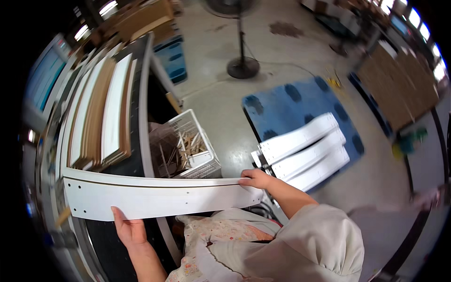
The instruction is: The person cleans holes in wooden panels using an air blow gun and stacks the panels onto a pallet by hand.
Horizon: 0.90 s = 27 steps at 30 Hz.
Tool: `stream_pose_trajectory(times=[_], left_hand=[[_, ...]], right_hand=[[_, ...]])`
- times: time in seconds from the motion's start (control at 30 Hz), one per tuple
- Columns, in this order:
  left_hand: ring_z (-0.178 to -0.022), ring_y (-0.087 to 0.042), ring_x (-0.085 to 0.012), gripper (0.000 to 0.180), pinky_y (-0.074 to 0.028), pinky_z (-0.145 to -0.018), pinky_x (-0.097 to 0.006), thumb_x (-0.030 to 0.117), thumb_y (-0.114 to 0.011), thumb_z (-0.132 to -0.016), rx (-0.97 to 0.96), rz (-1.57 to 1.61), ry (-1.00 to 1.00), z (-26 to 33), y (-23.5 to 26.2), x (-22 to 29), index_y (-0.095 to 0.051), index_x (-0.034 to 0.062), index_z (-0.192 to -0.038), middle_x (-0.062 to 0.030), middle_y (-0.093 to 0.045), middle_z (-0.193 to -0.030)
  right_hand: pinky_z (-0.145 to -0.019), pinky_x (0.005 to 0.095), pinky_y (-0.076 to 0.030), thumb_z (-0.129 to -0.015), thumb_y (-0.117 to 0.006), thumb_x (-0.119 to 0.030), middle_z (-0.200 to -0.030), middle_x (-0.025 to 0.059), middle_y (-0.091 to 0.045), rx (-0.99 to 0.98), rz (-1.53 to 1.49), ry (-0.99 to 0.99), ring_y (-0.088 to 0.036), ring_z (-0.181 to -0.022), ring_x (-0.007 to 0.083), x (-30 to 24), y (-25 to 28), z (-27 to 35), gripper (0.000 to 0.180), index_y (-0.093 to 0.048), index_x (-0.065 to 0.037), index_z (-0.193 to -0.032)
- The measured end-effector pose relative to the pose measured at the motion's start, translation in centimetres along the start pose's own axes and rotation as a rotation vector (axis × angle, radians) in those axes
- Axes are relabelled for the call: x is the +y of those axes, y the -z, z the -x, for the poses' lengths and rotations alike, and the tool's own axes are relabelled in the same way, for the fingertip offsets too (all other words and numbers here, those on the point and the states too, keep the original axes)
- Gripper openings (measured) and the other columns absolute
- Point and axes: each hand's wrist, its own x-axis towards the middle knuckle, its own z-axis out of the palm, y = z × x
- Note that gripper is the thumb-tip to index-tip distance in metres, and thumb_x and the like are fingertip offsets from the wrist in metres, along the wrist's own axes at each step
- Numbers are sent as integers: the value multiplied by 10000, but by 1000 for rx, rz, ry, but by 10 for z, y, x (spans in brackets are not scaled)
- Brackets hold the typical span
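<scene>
A long white board with small dark holes near its left end lies crosswise in front of me, its left part over the black work surface. My left hand grips its near edge, thumb on the face and the other fingers mostly hidden beneath. At the far edge near the right end, my right hand is closed over the board. A thin white strip runs along the far edge, with a dark line between; whether it is a separate board I cannot tell.
White and brown panels stand in rows on the black work surface at left. Beside it is a white crate of scraps. White boards lie on a blue pallet at right. Beyond stands a fan with a floor cable.
</scene>
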Motion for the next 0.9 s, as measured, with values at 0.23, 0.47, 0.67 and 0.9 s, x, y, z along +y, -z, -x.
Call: stream_pose_trajectory(times=[0.23, 0.47, 0.67, 0.9], left_hand=[[-1078, -521, -253, 441, -412, -900, -405, 233, -576, -865, -665, -1135, 40, -16, -35, -87, -442, 72, -1254, -126, -560, -1153], [-1280, -346, -279, 402, -79, -1065, -583, 353, -459, -853, -1701, -3347, -252, -30, 85, -75, -618, 135, -1150, -70, -553, -1222], [-1192, -415, -254, 362, 15, -1067, -586, 295, -402, -863, -1484, -3531, 262, -31, 144, -85, -690, 141, -1021, -46, -651, -1033], [-1164, -437, -221, 360, 1, -1086, -544, 287, -392, -877, -1532, -3540, 464, -37, 197, -57, -693, 142, -1009, -23, -660, -1004]], right_hand=[[-672, 322, -455, -778, -605, -537, -750, 119, -635, 404, -294, -447, -579, -697, 207, 59, 3, 73, 496, -670, -47, -810], [-729, 319, -453, -819, -604, -451, -779, 162, -641, 1099, -619, -694, -578, -762, 201, 160, -5, 170, 511, -661, 55, -856], [-765, 439, -458, -856, -453, -555, -858, 276, -626, 1412, -408, -1283, -602, -816, 394, 231, -23, 221, 664, -636, 82, -893], [-773, 476, -478, -837, -408, -626, -960, 234, -619, 1673, -1098, -1535, -595, -850, 389, 254, -23, 214, 740, -592, 66, -1027]])
